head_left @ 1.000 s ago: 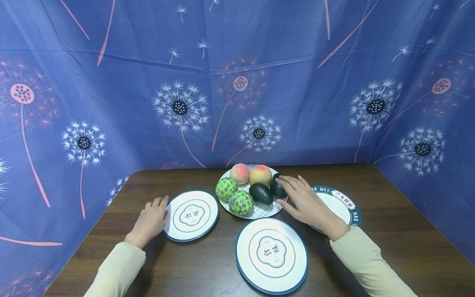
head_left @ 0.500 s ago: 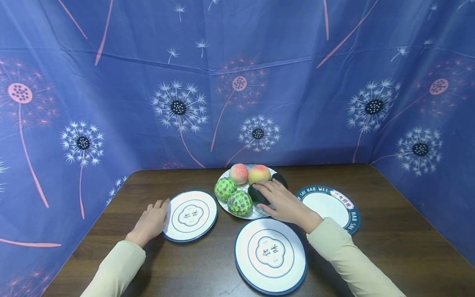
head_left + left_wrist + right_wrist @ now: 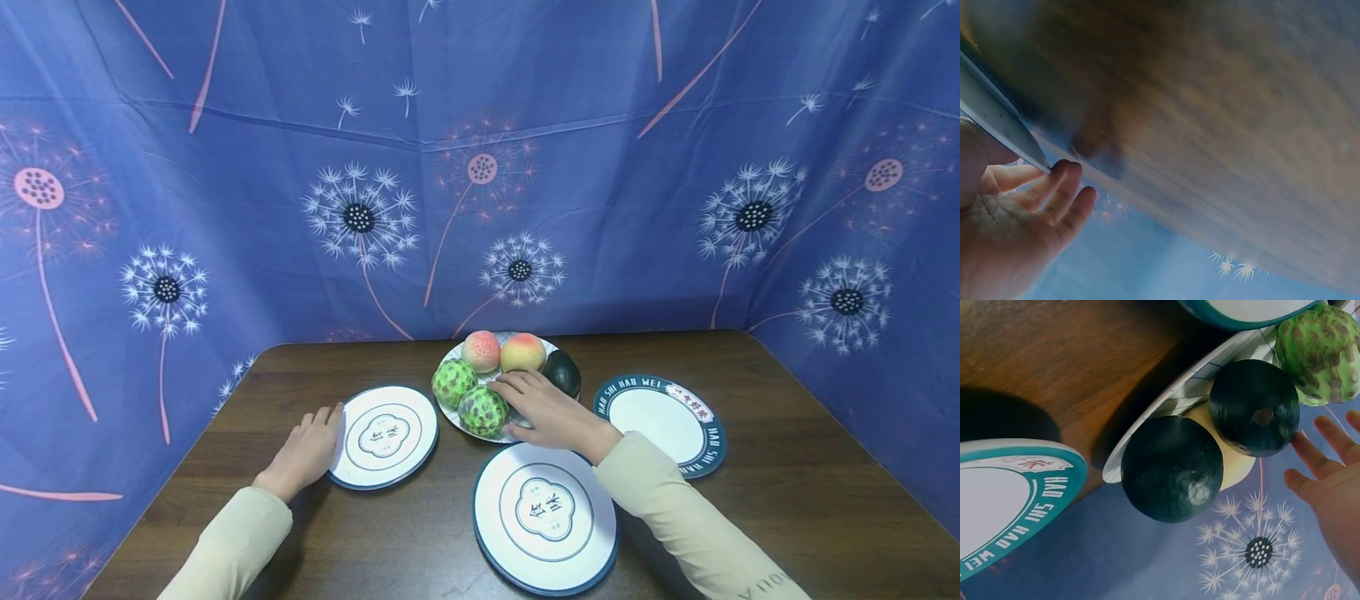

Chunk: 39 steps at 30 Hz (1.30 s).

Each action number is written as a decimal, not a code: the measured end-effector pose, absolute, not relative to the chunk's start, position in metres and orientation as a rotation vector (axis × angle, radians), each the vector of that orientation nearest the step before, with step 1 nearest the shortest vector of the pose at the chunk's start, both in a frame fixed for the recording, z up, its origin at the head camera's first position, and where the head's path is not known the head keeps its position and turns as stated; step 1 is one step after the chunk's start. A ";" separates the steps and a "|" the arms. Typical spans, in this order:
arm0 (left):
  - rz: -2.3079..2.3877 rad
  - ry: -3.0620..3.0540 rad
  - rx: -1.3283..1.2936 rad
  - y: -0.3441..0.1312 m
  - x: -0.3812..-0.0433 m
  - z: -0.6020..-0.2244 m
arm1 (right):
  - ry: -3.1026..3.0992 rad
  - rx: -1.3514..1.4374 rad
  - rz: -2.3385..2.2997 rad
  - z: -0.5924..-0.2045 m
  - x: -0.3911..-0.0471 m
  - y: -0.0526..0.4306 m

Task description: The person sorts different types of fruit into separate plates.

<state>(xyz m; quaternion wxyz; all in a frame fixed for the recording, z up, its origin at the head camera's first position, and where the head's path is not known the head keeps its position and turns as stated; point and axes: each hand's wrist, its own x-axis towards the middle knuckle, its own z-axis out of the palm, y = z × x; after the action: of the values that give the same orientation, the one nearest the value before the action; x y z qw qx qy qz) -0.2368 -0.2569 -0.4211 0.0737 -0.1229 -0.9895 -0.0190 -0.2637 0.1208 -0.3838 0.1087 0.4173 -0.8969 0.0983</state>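
In the head view, my left hand (image 3: 302, 447) is at the left of the frame, its fingers loosely extended and touching the left rim of a white plate (image 3: 384, 437). My right hand (image 3: 553, 410) reaches over the fruit plate (image 3: 487, 377) at the centre, fingers apart, gripping nothing. On that plate sit 2 peaches at the back, a pink peach (image 3: 482, 351) and a yellow peach (image 3: 522, 352), 2 green spotted fruits to the left, the back green fruit (image 3: 453, 382) and the front green fruit (image 3: 483, 411), and a dark fruit (image 3: 562, 373) at the right. A round plate (image 3: 545, 517) lies at the lower centre of the surface (image 3: 405, 533), and a lettered plate (image 3: 656, 421) to the right. A blue cloth (image 3: 270, 125) fills the upper frame.

In the left wrist view, my palm is at the lower left, fingers slightly spread beside the plate's rim.

In the right wrist view, my spread fingers come in at the right edge, close to a second dark fruit (image 3: 1254, 406); I cannot tell if they touch it. The other dark fruit is at the centre, the lettered plate at the lower left.
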 end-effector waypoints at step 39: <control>-0.016 -2.974 -0.439 -0.257 -0.234 -0.419 | -2.614 1.289 0.140 -0.393 -0.278 0.093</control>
<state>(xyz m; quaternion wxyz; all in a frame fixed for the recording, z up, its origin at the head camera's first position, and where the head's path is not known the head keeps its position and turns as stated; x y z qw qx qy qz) -0.2345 -0.2573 -0.4194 0.0676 -0.1458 -0.9870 -0.0055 -0.2776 0.0929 -0.3934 0.1114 0.4390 -0.8903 0.0475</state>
